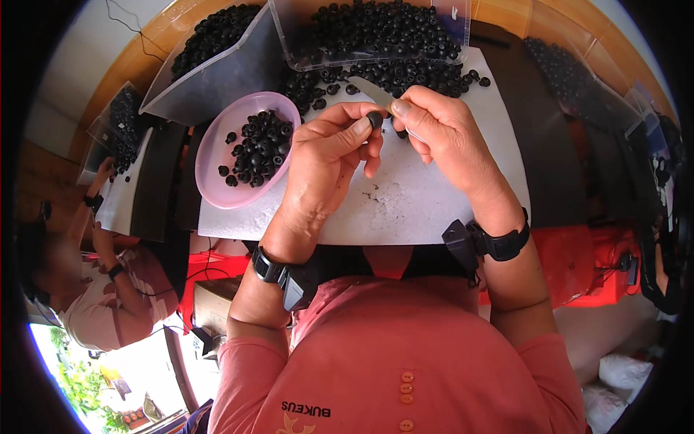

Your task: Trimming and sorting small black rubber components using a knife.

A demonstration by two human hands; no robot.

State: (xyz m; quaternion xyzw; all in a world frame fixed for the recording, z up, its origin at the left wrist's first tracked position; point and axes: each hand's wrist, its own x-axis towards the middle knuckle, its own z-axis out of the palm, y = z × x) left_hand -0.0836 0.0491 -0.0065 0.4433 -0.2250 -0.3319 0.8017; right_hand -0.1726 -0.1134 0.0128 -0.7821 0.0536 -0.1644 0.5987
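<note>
My left hand (318, 155) pinches a small round black part (374, 120), which looks like rubber or plastic, between thumb and fingertips. Closed around the handle end of a small knife (371, 90) is my right hand (452, 137). The blade points up and to the left, just above the black part; whether it touches the part I cannot tell. Both hands are over a white foam-like board (426, 210) with dark crumbs on it. Left of my hands, an oval pink basin (205, 173) holds a heap of similar black parts (262, 148).
Loose black parts (419, 76) pile up at the board's far side, before a clear bin (303, 61) full of them. Another filled bin (210, 83) stands at the back left. A person (108, 289) works at a separate table on the left.
</note>
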